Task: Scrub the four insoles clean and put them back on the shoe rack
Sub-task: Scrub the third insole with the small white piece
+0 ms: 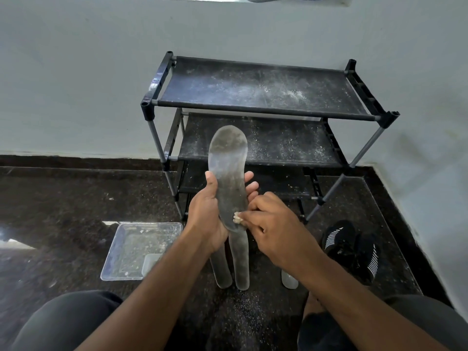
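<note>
Head view shows me seated on dark speckled floor by a pale wall, my left hand gripping one insole upright before the dusty shoe rack, my right hand pinching a scrub pad against its heel, three insoles lying below, between a clear tray and black shoes.

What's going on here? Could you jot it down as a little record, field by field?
Activity: scrubbing an insole
Left hand: grips the held insole upright
Right hand: pinches a small pale scrubber against its lower end
Floor: two insoles below the hands, a third partly hidden
Shoe rack: shelves dusted with white specks
Left: clear tray
Right: black shoes
</note>
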Demonstrator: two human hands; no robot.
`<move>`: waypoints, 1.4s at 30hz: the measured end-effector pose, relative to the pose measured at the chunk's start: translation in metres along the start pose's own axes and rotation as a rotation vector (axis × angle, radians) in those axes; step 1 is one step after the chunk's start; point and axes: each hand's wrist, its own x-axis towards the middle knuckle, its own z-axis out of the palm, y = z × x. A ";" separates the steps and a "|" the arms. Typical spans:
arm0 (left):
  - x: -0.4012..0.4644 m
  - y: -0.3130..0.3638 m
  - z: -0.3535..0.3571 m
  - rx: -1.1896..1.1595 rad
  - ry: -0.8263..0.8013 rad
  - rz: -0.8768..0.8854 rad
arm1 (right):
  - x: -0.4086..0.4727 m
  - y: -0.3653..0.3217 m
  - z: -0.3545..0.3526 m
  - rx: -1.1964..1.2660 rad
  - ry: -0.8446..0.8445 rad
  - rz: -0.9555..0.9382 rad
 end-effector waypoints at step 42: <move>0.014 0.001 -0.009 -0.086 -0.087 0.053 | -0.003 -0.007 -0.004 0.105 -0.034 0.076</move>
